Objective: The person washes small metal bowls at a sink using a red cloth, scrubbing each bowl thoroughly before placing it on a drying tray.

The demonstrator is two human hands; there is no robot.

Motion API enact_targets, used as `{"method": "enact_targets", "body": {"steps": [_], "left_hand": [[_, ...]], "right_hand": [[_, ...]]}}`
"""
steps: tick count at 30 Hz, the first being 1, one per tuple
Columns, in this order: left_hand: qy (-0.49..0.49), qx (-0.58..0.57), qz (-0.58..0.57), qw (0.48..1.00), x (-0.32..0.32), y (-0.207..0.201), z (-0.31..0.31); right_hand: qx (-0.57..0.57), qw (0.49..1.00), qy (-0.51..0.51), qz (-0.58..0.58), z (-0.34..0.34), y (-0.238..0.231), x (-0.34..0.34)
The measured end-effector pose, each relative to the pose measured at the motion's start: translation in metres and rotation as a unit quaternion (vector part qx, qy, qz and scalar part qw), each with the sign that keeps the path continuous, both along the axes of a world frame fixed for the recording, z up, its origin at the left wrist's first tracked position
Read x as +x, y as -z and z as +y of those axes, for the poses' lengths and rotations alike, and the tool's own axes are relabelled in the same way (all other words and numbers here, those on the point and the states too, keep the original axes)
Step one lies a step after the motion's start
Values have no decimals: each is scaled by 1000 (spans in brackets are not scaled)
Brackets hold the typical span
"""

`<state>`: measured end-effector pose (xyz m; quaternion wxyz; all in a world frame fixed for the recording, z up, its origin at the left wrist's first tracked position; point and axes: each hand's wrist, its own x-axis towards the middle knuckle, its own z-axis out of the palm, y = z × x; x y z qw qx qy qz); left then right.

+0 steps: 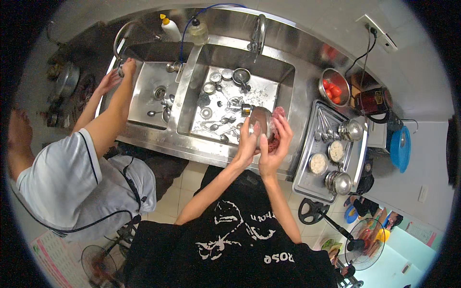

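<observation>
Over the right sink basin (188,103) I hold a round, shiny vessel (261,116) with a short dark-and-metal stub on its left side; its exact kind is unclear. My left hand (248,141) grips it from the near left. In my right hand (280,140), closed against the vessel's right side, is a pink mesh scrubber (273,142). Below, in the basin, lie a small dark-handled pan (241,76), several small round metal cups (215,77) and scattered spoons (214,127). The faucet (260,33) rises behind.
On my left a co-worker's hands (126,69) are at the left basin (149,79). To my right a metal tray (307,165) bears spoons, bowls and cups, some with white contents. Beyond it stand a bowl of tomatoes (332,90) and a dark red kettle (373,103). Bottles (170,29) line the back.
</observation>
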<state>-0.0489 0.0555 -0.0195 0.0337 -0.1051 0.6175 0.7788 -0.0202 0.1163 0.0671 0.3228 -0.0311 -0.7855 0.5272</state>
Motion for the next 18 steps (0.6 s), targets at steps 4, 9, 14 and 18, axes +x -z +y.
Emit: {"method": "enact_targets", "body": {"steps": [4, 9, 14, 18], "left_hand": [[26, 353, -211, 911, 6, -23, 1], [46, 666, -272, 693, 20, -35, 2], [223, 565, -156, 779, 26, 8, -22], [15, 357, -213, 909, 28, 6, -20]], "right_hand": [[108, 994, -25, 20, -2, 23, 19], [141, 982, -90, 83, 8, 0, 10], [-71, 982, -156, -79, 8, -3, -20], [-209, 958, -140, -140, -17, 19, -4]]}}
